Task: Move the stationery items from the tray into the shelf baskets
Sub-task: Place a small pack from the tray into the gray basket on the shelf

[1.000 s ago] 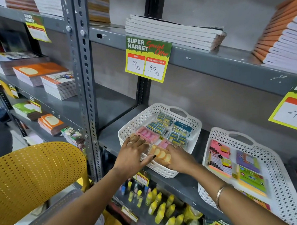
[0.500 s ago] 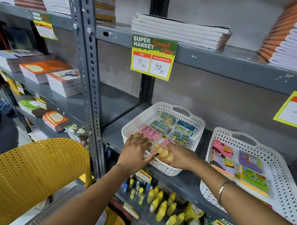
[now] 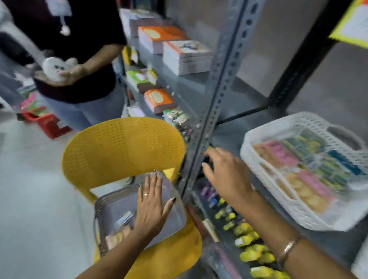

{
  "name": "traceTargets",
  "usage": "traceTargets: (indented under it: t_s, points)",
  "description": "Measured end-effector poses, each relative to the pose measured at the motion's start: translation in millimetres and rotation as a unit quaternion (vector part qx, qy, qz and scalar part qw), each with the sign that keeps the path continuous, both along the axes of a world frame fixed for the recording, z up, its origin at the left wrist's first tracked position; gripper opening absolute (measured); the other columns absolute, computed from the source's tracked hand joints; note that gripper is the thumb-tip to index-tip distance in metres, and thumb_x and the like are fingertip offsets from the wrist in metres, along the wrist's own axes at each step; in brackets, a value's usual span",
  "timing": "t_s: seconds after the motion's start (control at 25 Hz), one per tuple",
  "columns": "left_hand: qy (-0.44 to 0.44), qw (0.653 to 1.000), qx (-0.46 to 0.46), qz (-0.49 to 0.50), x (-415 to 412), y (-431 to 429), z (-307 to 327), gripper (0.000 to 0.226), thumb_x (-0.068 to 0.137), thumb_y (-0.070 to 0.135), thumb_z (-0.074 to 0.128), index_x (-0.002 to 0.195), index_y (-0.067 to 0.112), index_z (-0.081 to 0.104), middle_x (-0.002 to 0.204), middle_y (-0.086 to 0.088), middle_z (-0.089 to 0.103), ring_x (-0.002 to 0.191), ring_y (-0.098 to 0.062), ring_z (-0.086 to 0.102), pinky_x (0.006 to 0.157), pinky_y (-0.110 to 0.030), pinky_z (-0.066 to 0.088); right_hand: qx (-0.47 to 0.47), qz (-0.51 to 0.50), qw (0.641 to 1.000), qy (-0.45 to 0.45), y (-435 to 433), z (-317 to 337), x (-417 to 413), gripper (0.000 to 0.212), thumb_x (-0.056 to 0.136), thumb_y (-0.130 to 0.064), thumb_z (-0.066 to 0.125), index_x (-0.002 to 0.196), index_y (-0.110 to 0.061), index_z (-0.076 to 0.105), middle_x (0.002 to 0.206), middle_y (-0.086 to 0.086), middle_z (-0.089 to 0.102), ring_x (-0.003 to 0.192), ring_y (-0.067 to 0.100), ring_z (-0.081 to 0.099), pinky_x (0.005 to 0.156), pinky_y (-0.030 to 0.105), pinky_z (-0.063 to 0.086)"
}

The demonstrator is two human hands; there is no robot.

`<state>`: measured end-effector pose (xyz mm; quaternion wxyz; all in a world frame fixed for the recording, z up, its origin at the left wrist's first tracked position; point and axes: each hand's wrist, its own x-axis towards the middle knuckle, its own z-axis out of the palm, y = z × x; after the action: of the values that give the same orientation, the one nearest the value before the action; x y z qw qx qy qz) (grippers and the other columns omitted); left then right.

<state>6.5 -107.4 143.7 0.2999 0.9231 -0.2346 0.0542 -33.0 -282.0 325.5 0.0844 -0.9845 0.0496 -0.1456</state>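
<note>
A grey tray [image 3: 110,204] rests on the seat of a yellow chair [image 3: 123,147]. In it lie a small blue-and-white pack [image 3: 125,218] and an orange pack [image 3: 115,237]. My left hand [image 3: 152,205] hovers flat over the tray, fingers spread, holding nothing. My right hand [image 3: 226,173] hangs in the air with loose fingers beside the grey shelf post [image 3: 215,96], left of the white shelf basket [image 3: 270,178]. That basket holds pink, orange and blue-green packs. The frame is blurred.
A person in a dark top [image 3: 75,49] stands at the back left holding a white plush item. Notebook stacks [image 3: 184,58] fill the left shelves. Yellow items [image 3: 251,254] line the lower shelf. A red crate [image 3: 47,121] sits on the floor.
Both hands have left the white basket. The view swung left and down; my left hand now hovers over the tray on the chair, my right hand has drawn back toward the post.
</note>
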Motion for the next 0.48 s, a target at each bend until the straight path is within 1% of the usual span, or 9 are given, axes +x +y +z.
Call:
traceTargets:
  t_s: [0.04, 0.08, 0.12, 0.2, 0.24, 0.32, 0.36, 0.4, 0.48]
  points:
    - [0.024, 0.999, 0.017, 0.033, -5, 25, -20, 0.076, 0.093, 0.065, 0.015, 0.147, 0.011, 0.015, 0.154, -0.010, 0.012, 0.141, -0.022, 0.000, 0.110, -0.052, 0.013, 0.006, 0.025, 0.999, 0.043, 16, -27, 14, 0.020, 0.076, -0.021, 0.067, 0.092, -0.010, 0.062, 0.089, 0.012, 0.068, 0.087, 0.032, 0.067, 0.064, 0.039, 0.054]
    - [0.044, 0.997, 0.038, 0.059, -12, 47, -37, 0.076, 0.093, 0.065, 0.014, 0.146, 0.011, 0.015, 0.153, -0.011, 0.013, 0.141, -0.023, 0.002, 0.109, -0.053, 0.015, 0.008, 0.050, 0.995, 0.085, 31, -55, 26, 0.024, 0.078, -0.021, 0.066, 0.098, -0.009, 0.062, 0.094, 0.012, 0.067, 0.092, 0.032, 0.066, 0.067, 0.039, 0.054]
    - [0.063, 0.993, 0.063, 0.082, -18, 71, -56, 0.076, 0.093, 0.065, 0.014, 0.146, 0.011, 0.016, 0.153, -0.012, 0.015, 0.140, -0.025, 0.005, 0.107, -0.052, 0.017, 0.004, 0.081, 0.988, 0.131, 49, -90, 40, 0.029, 0.081, -0.021, 0.063, 0.107, -0.009, 0.058, 0.103, 0.012, 0.065, 0.102, 0.032, 0.062, 0.073, 0.039, 0.053]
    - [0.091, 0.985, 0.112, 0.096, -26, 106, -92, 0.075, 0.094, 0.064, 0.015, 0.148, 0.012, 0.014, 0.154, -0.010, 0.015, 0.140, -0.028, 0.010, 0.105, -0.050, 0.018, -0.016, 0.139, 0.958, 0.249, 78, -157, 62, 0.035, 0.090, -0.018, 0.052, 0.123, -0.010, 0.048, 0.124, 0.011, 0.056, 0.119, 0.030, 0.051, 0.088, 0.041, 0.046]
    - [0.100, 0.981, 0.134, 0.097, -28, 121, -113, 0.074, 0.094, 0.064, 0.016, 0.148, 0.014, 0.011, 0.156, -0.007, 0.010, 0.140, -0.028, 0.010, 0.106, -0.048, 0.015, -0.020, 0.163, 0.940, 0.298, 93, -190, 73, 0.036, 0.091, -0.015, 0.048, 0.126, -0.010, 0.044, 0.129, 0.011, 0.052, 0.123, 0.030, 0.047, 0.092, 0.042, 0.043]
    - [0.107, 0.976, 0.174, 0.081, -33, 137, -150, 0.075, 0.093, 0.065, 0.017, 0.148, 0.015, 0.008, 0.157, -0.002, -0.001, 0.141, -0.027, 0.007, 0.109, -0.043, 0.006, -0.004, 0.199, 0.919, 0.340, 116, -248, 89, 0.036, 0.091, -0.009, 0.042, 0.126, -0.007, 0.045, 0.132, 0.014, 0.049, 0.125, 0.030, 0.045, 0.095, 0.042, 0.039]
    - [0.110, 0.973, 0.189, 0.069, -34, 140, -162, 0.077, 0.093, 0.065, 0.017, 0.148, 0.013, 0.010, 0.156, -0.001, -0.001, 0.141, -0.026, 0.005, 0.109, -0.042, 0.005, 0.007, 0.212, 0.914, 0.347, 124, -272, 94, 0.037, 0.090, -0.006, 0.042, 0.126, -0.005, 0.045, 0.133, 0.016, 0.049, 0.126, 0.030, 0.044, 0.098, 0.042, 0.037]
    - [0.112, 0.971, 0.203, 0.059, -34, 142, -176, 0.078, 0.092, 0.066, 0.016, 0.147, 0.010, 0.014, 0.156, -0.003, 0.003, 0.142, -0.025, 0.003, 0.108, -0.042, 0.007, 0.009, 0.230, 0.906, 0.354, 132, -298, 101, 0.041, 0.088, -0.005, 0.042, 0.129, -0.005, 0.044, 0.136, 0.017, 0.047, 0.128, 0.030, 0.042, 0.101, 0.041, 0.035]
    - [0.124, 0.965, 0.225, 0.051, -34, 145, -204, 0.079, 0.092, 0.066, 0.014, 0.143, 0.006, 0.023, 0.154, -0.009, 0.017, 0.142, -0.025, 0.003, 0.106, -0.047, 0.016, 0.000, 0.271, 0.889, 0.368, 149, -344, 114, 0.049, 0.087, -0.004, 0.043, 0.136, -0.005, 0.037, 0.143, 0.016, 0.039, 0.134, 0.029, 0.035, 0.107, 0.041, 0.034]
